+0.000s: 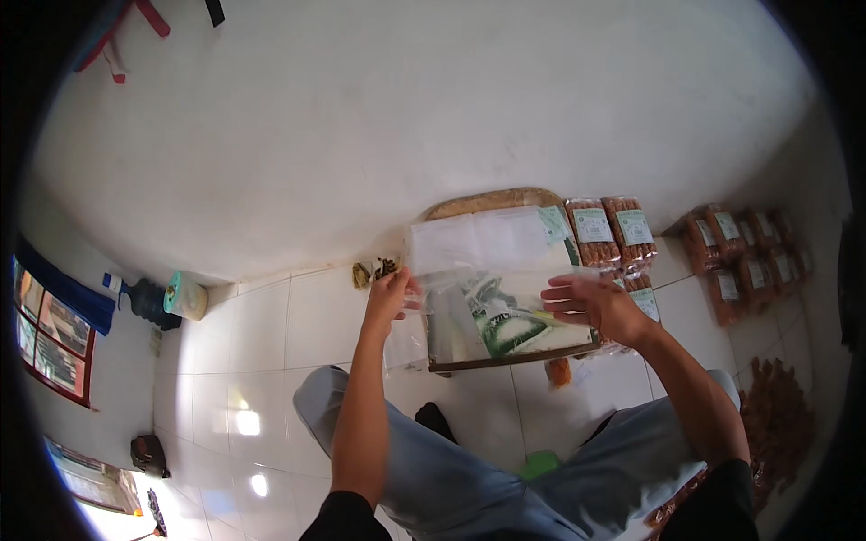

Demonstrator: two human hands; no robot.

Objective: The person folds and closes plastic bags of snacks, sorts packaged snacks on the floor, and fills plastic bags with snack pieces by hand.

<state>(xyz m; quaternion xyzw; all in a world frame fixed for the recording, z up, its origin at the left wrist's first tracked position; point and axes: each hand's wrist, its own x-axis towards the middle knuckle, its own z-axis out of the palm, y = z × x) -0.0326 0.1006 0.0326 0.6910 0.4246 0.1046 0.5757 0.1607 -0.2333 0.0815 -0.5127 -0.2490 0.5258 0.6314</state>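
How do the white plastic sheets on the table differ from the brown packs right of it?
The sheets lie flat; the packs bulge. The sheets look whitish; the packs are brown with pale labels. The sheets rest on the table; the packs sit beside it. Both are near the wall.

Thin, translucent plastic sheets (pixel 474 242) gleam on the wooden-edged table (pixel 519 360); glossy plastic packets (pixel 633 225) beside it, shiny smooth tiles (pixel 257 329) below, matt wall (pixel 361 135) behind!

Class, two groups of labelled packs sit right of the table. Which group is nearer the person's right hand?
The group beside the table, packs partly hidden behind the right hand; the other group sits farther right, clear of it.
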